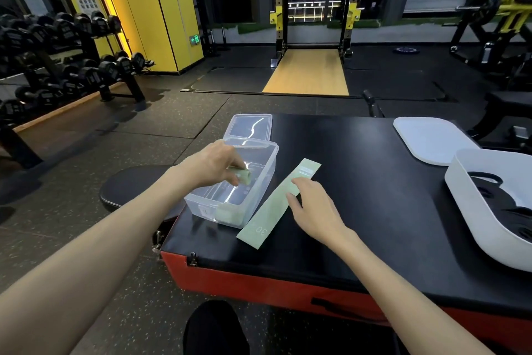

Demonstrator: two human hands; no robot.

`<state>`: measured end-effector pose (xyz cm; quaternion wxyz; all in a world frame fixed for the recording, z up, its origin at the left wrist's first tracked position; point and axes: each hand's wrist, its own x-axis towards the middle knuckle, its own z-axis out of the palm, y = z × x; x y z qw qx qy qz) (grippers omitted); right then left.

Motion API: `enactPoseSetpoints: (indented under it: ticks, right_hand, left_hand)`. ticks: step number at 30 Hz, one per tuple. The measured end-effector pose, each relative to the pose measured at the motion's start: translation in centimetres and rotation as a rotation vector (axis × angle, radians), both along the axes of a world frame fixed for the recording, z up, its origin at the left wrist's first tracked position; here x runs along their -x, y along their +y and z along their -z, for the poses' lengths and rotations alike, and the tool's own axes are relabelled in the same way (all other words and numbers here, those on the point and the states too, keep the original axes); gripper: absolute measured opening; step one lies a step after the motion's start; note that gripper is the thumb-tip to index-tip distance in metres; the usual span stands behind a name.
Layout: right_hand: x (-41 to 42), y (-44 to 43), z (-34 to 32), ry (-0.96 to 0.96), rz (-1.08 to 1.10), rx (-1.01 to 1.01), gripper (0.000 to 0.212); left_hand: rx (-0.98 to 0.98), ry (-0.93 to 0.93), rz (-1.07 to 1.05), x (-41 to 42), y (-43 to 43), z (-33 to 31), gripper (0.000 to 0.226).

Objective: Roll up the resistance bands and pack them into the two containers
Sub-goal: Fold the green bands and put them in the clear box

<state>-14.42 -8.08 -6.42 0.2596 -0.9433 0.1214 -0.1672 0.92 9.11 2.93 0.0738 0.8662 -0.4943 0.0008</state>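
Note:
My left hand (217,163) grips a rolled pale green resistance band (244,176) above the open clear plastic container (260,196). Another green roll (229,215) lies in that container's near corner. A flat green band (273,207) marked 30 lies on the black platform (359,210) just right of the container. My right hand (313,207) rests on the flat band with straight fingers. At the right edge stands a white container (472,210) holding black bands (512,210).
The clear lid (250,127) lies behind the clear container, and a white lid (429,138) lies at the far right of the platform. A black round bench pad (135,184) sits left of the platform. A dumbbell rack (66,66) and squat rack (313,9) stand further off.

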Motion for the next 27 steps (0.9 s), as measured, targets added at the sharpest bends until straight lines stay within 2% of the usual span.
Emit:
enactPoseSetpoints:
  ticks: [2,6,12,14,15,17,27]
  right_hand:
    - [0.6,-1.2,1.2,0.001,0.023,0.148,0.029]
    - [1.5,-2.8,3.5,0.123,0.088,0.309,0.042]
    - [1.8,-3.3,4.7,0.129,0.103,0.265,0.041]
    - [1.9,-3.3,4.7,0.119,0.103,0.259,0.039]
    - [1.9,-3.3,4.7,0.113,0.103,0.255,0.039]
    - [1.9,-3.3,4.7,0.105,0.102,0.255,0.038]
    - [2.0,-3.3,4.5,0.088,0.093,0.227,0.038]
  left_hand:
    - [-0.035,-0.031,-0.013,-1.1,0.7,0.2,0.018]
    - [-0.168,0.0,-0.066,-2.7,1.9,1.2,0.016]
    - [-0.449,0.071,-0.051,-3.8,2.0,3.2,0.032]
    - [-0.479,0.059,-0.044,-4.1,2.0,3.4,0.021]
    - [-0.484,0.07,-0.047,-4.2,1.9,3.4,0.029]
    - [-0.488,0.08,-0.044,-4.3,1.7,2.8,0.013]
    - [-0.561,0.045,-0.065,-3.3,2.1,3.0,0.016]
